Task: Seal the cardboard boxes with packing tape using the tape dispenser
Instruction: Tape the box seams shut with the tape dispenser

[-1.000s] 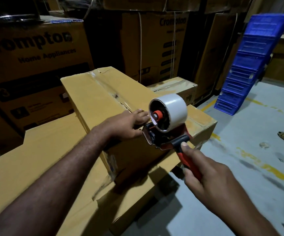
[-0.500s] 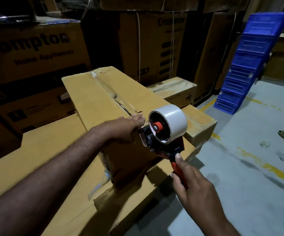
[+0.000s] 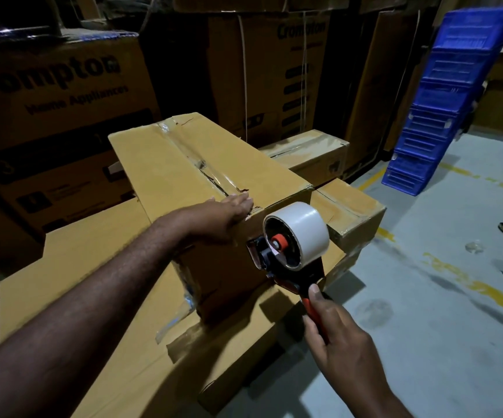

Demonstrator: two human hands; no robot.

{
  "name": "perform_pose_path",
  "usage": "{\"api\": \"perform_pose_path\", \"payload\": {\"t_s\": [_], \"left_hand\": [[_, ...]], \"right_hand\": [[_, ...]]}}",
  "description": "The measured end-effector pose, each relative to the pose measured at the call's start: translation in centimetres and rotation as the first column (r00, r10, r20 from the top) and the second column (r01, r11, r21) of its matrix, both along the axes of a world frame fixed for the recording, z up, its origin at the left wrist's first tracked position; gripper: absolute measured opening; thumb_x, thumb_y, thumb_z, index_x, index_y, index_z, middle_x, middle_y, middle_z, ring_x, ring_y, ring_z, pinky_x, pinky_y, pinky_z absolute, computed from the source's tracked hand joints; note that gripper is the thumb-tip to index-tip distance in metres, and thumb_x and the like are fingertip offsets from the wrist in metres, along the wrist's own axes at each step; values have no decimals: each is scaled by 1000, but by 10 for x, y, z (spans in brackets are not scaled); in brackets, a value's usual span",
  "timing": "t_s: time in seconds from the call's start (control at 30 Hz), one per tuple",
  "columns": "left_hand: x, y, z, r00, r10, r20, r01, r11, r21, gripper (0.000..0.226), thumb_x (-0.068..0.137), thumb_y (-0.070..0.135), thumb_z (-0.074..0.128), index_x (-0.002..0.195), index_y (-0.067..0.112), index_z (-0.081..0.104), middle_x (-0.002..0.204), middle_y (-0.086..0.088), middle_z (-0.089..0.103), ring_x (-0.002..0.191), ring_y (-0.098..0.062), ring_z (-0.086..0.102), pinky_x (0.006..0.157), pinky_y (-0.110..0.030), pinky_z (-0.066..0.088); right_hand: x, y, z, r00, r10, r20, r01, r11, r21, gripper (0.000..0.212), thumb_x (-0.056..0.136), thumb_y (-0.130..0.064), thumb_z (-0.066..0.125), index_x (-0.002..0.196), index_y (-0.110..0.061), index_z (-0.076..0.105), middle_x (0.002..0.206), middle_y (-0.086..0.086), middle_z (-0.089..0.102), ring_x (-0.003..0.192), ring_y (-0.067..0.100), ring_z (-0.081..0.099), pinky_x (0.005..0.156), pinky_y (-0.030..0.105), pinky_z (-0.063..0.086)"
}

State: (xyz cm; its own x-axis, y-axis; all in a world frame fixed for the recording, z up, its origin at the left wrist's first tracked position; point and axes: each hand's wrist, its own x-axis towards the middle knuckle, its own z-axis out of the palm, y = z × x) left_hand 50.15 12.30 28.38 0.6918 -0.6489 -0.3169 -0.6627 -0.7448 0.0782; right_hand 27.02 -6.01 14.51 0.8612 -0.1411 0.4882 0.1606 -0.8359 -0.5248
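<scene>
A: Item one, the grip?
B: Right hand (image 3: 339,336) wrapped round the red-and-black handled tape dispenser (image 3: 286,267), thumb along the top of the handle. White roll of packing tape (image 3: 303,233) sits directly above the grip; the dispenser's front meets the near end face of the tall tan cardboard box (image 3: 190,164), just under its top edge.
A: Other hand?
B: Left hand (image 3: 229,211) lies flat, fingers extended, holding nothing, on the box top at the near edge, up and left of the grip, beside the clear-taped centre seam.
A: Beneath the grip?
B: A wide flat tan carton (image 3: 72,297) that the tall box stands on; its near edge runs below the wrist.
A: Open room?
B: Grey concrete floor with yellow lines (image 3: 425,297), right of the grip. Stacked blue plastic crates (image 3: 443,98) far beyond, well apart. Printed brown cartons (image 3: 63,95) wall off the left and back.
</scene>
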Motion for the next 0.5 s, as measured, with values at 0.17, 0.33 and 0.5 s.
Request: {"api": "perform_pose_path", "payload": {"t_s": [0.17, 0.33, 0.5], "left_hand": [[-2, -2, 7, 1000, -7, -10, 7, 1000, 24, 96, 94, 10, 64, 161, 21, -3, 168, -2, -15, 155, -17, -10, 124, -47, -3], [-17, -10, -9, 995, -34, 91, 35, 999, -7, 101, 88, 60, 64, 162, 28, 4, 169, -1, -11, 156, -23, -9, 121, -65, 4], [-13, -8, -20, 990, -30, 140, 44, 995, -93, 79, 95, 59, 52, 160, 26, 23, 170, -3, 4, 156, -27, 1, 123, -58, 12]], "right_hand": [[9, 7, 5, 999, -17, -27, 17, 1000, 4, 65, 84, -28, 64, 146, -25, 45, 107, -6, 69, 87, 9, 68, 71, 12, 48], [10, 13, 17, 996, -36, -76, 34, 999, -24, 71, 82, -25, 74, 146, -27, 44, 99, -4, 69, 76, 11, 67, 61, 14, 46], [10, 12, 28, 993, -46, -110, 36, 995, -92, 80, 78, -23, 80, 147, -29, 40, 91, -3, 67, 68, 11, 65, 58, 12, 37]]}}
